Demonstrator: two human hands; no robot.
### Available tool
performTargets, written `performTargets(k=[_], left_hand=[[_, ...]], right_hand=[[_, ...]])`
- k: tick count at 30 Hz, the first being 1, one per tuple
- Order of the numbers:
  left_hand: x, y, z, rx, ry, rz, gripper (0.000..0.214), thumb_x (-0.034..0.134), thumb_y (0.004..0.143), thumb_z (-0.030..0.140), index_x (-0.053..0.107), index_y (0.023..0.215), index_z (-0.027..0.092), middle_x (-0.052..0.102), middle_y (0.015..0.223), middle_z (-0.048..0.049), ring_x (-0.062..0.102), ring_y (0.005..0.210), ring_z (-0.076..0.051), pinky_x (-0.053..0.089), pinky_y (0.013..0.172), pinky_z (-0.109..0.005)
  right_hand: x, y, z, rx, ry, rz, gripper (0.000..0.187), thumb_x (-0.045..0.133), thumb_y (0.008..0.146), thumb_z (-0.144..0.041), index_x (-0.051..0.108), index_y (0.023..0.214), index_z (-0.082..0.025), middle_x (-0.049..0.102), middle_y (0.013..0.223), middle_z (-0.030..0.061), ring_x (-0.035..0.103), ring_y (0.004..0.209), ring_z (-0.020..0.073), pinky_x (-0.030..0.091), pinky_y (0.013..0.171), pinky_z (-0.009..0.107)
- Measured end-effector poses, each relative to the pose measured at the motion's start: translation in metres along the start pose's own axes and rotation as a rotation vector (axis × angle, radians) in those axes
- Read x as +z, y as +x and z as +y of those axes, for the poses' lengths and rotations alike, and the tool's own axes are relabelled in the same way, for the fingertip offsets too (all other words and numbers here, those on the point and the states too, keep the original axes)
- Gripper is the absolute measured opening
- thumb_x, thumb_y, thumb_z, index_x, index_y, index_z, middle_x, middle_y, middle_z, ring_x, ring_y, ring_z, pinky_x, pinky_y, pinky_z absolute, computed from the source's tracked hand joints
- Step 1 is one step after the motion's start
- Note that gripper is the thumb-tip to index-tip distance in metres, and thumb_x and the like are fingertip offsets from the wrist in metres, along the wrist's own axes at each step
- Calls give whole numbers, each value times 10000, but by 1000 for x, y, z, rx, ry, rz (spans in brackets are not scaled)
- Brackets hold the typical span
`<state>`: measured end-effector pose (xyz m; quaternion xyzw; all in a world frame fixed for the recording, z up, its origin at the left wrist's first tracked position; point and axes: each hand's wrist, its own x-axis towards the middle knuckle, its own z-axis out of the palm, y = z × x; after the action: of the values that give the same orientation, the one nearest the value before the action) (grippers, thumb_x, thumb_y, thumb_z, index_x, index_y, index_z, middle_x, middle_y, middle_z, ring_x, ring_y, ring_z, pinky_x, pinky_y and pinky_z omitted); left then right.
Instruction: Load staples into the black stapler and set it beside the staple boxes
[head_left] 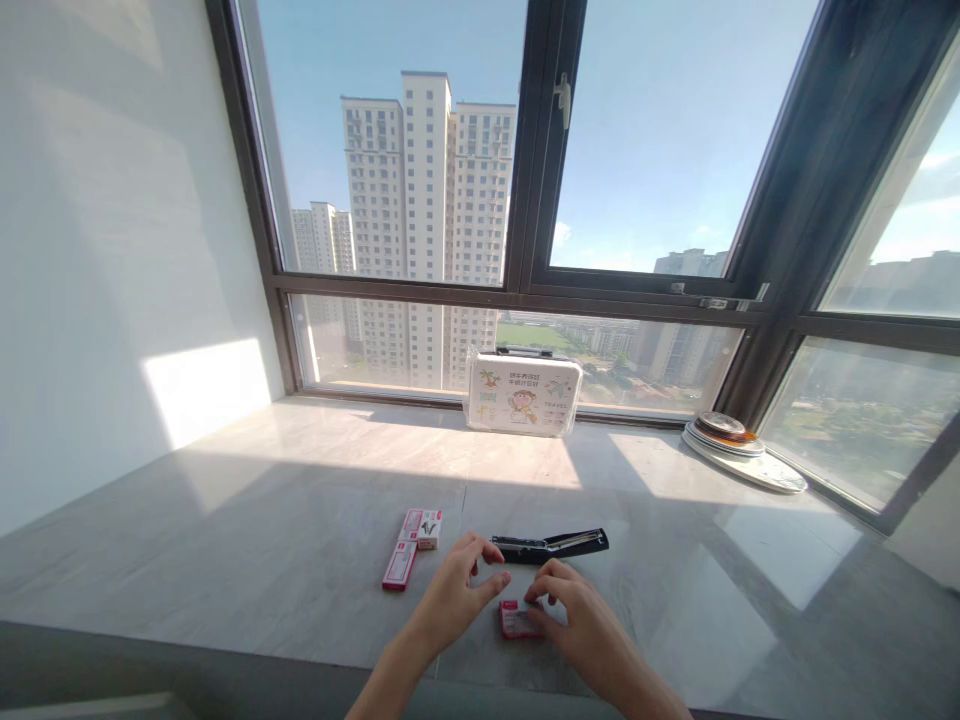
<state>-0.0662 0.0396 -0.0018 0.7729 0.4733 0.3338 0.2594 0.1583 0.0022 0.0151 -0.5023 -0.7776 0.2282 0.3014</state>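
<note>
My right hand [579, 618] lay on the marble sill [225, 520] with its fingers curled over the right end of a small red box [514, 620], pinching it where it rested flat on the stone, close to the near edge and right in front of me. My left hand [453, 592] sat just beside the box on the other side, fingers loosely bent and the thumb stretched toward the box's top corner; I could not tell whether that thumb touched it or whether that hand gripped anything. Just beyond my fingertips lay a black stapler [552, 545], swung open along its length, near the box but apart from it. To the left of my left hand were a red-and-white box [423, 527] and, just below it, a flat red box [399, 566]. Far back against the window stood a white case [523, 396] with cartoon print, and a stack of plates [739, 448] sat in the right corner.
</note>
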Motion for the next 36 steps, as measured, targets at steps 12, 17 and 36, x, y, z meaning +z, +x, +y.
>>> performTargets(k=[12, 17, 36], left_hand=[[21, 25, -19, -61, 138, 6, 302, 763, 729, 466, 692, 962, 288, 687, 983, 23, 567, 1007, -238, 378, 844, -310], [20, 25, -17, -77, 162, -1, 318, 765, 723, 466, 690, 976, 287, 691, 987, 28, 572, 1006, -233, 375, 833, -305], [17, 24, -11, -68, 174, -18, 303, 733, 760, 450, 693, 1015, 291, 688, 1027, 14, 578, 1031, -228, 375, 867, -298]], right_hand=[[-7, 45, 16, -145, -49, 104, 96, 610, 917, -246, 702, 947, -241, 678, 998, 37, 572, 1000, 235, 425, 901, 323], [-1, 55, 20, -158, -31, 12, 102, 624, 908, -244, 719, 946, -245, 682, 992, 29, 576, 985, 225, 427, 890, 314], [-1, 20, 23, 20, 20, -14, 277, 574, 918, -418, 683, 1120, -264, 633, 905, 11, 594, 765, 174, 420, 687, 276]])
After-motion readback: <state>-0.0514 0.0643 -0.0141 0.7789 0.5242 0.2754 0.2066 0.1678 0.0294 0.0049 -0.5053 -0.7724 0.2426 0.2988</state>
